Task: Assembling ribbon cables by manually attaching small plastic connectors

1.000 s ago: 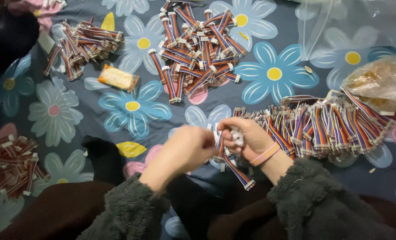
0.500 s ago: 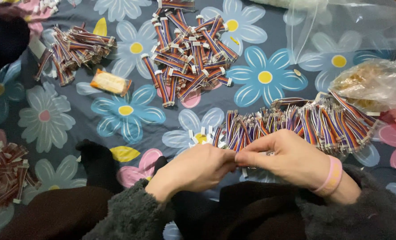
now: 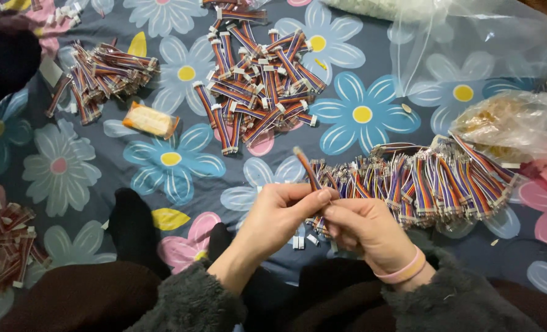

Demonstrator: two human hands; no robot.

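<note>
My left hand and my right hand meet just above my lap. Both pinch the lower end of one short rainbow ribbon cable, which stands up tilted to the upper left. A pink band sits on my right wrist. Right behind my right hand lies a long heap of ribbon cables with white connectors, fanned out in a row. A second pile of ribbon cables lies farther off at the top centre.
A smaller pile of cables lies top left, another at the left edge. A small wrapped orange packet sits between the piles. Clear plastic bags lie at the right. Everything rests on a blue flowered cloth.
My hands have shifted a little right and come together. The single cable, earlier hanging down from my fingers, now points up and to the left.
</note>
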